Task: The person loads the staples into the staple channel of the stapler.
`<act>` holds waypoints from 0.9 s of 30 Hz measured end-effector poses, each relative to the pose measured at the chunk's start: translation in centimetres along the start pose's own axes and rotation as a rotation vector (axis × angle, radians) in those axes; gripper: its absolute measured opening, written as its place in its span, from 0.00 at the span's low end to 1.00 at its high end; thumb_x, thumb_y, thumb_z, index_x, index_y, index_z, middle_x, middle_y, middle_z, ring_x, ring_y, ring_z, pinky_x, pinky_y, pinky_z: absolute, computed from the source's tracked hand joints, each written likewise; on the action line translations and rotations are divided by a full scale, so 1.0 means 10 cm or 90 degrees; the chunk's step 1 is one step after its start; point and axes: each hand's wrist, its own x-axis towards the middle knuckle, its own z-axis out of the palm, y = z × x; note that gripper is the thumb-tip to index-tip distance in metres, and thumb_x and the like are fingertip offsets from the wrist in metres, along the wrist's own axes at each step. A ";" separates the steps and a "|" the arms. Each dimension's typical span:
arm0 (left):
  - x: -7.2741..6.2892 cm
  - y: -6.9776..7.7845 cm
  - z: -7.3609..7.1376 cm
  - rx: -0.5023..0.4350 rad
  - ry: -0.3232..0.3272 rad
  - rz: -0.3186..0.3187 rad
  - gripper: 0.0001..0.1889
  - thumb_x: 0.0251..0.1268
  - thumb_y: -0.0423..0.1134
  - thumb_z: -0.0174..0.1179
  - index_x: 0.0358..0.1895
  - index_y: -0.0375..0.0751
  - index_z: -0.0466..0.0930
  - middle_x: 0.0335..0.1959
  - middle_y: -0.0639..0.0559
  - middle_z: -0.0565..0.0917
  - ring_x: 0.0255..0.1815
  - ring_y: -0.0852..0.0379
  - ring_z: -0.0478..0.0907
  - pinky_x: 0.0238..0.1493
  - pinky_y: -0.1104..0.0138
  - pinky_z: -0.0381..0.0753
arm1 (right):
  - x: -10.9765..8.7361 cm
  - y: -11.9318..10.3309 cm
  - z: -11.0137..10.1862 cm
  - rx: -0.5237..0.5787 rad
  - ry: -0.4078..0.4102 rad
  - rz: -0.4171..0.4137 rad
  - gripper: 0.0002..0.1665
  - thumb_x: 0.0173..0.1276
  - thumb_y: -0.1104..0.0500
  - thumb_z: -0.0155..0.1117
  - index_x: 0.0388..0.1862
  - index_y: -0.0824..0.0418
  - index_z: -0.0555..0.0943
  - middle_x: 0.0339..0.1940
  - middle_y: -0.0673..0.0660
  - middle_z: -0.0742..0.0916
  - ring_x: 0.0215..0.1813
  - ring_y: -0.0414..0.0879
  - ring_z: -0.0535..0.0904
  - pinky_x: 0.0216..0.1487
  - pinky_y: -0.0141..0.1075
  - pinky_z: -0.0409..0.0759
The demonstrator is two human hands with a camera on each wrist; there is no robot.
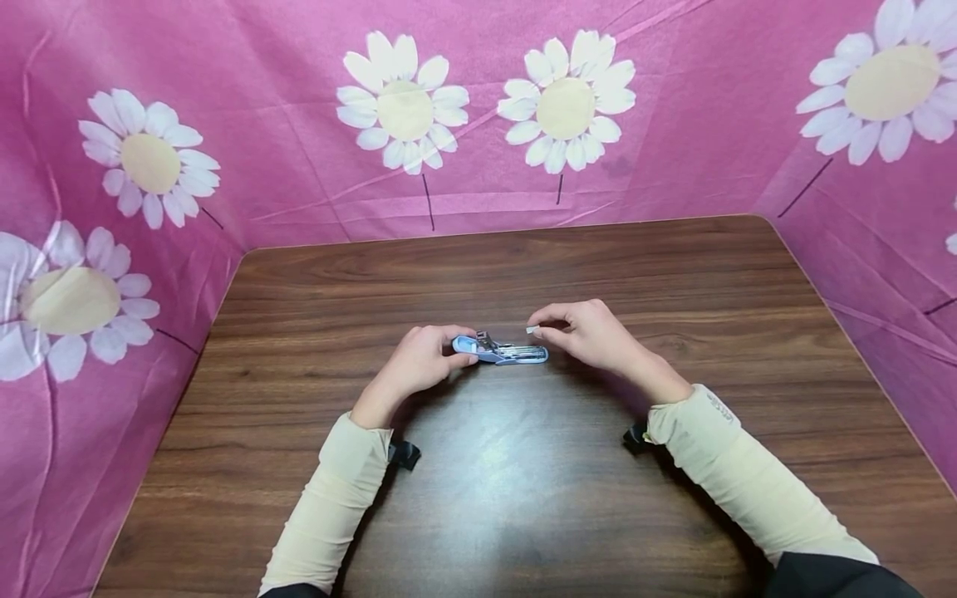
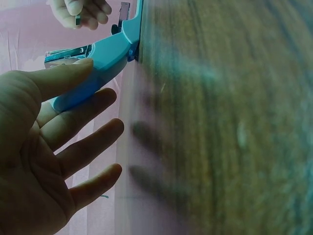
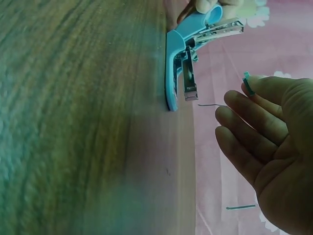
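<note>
A light blue stapler (image 1: 489, 352) lies opened out on the wooden table, its metal magazine exposed. My left hand (image 1: 421, 359) grips its left end between thumb and index finger; in the left wrist view, the thumb presses on the blue body while the lower fingers spread apart. Just beyond the stapler's right end, my right hand (image 1: 591, 334) pinches a short strip of staples (image 3: 248, 83) between thumb and index finger. In the right wrist view, that strip is apart from the stapler's metal magazine (image 3: 189, 76), and the other fingers are loosely bent.
The dark wooden table (image 1: 493, 498) spreads around both hands. A pink cloth (image 1: 299, 116) printed with white daisies rises along its back and sides. Black straps (image 1: 406, 454) sit at the wrists, beside the pale sleeves.
</note>
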 end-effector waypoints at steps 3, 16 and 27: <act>-0.01 0.00 0.00 -0.002 0.001 0.000 0.19 0.65 0.50 0.69 0.57 0.52 0.86 0.42 0.57 0.89 0.34 0.57 0.74 0.47 0.61 0.76 | 0.01 0.00 0.02 -0.005 -0.009 -0.005 0.07 0.70 0.55 0.69 0.44 0.50 0.90 0.40 0.46 0.92 0.33 0.37 0.80 0.40 0.38 0.81; 0.00 -0.01 0.01 -0.010 0.010 0.001 0.17 0.64 0.50 0.70 0.55 0.55 0.87 0.36 0.59 0.88 0.32 0.57 0.74 0.43 0.63 0.75 | 0.02 0.00 0.13 -0.039 -0.039 -0.022 0.07 0.70 0.55 0.69 0.44 0.51 0.90 0.38 0.46 0.92 0.29 0.37 0.75 0.37 0.37 0.77; 0.00 -0.02 0.00 -0.010 0.010 -0.002 0.17 0.63 0.51 0.70 0.55 0.55 0.87 0.35 0.60 0.88 0.31 0.58 0.74 0.43 0.62 0.76 | 0.03 0.00 0.18 -0.056 -0.063 -0.036 0.06 0.70 0.54 0.70 0.43 0.50 0.90 0.38 0.44 0.91 0.31 0.37 0.78 0.38 0.38 0.78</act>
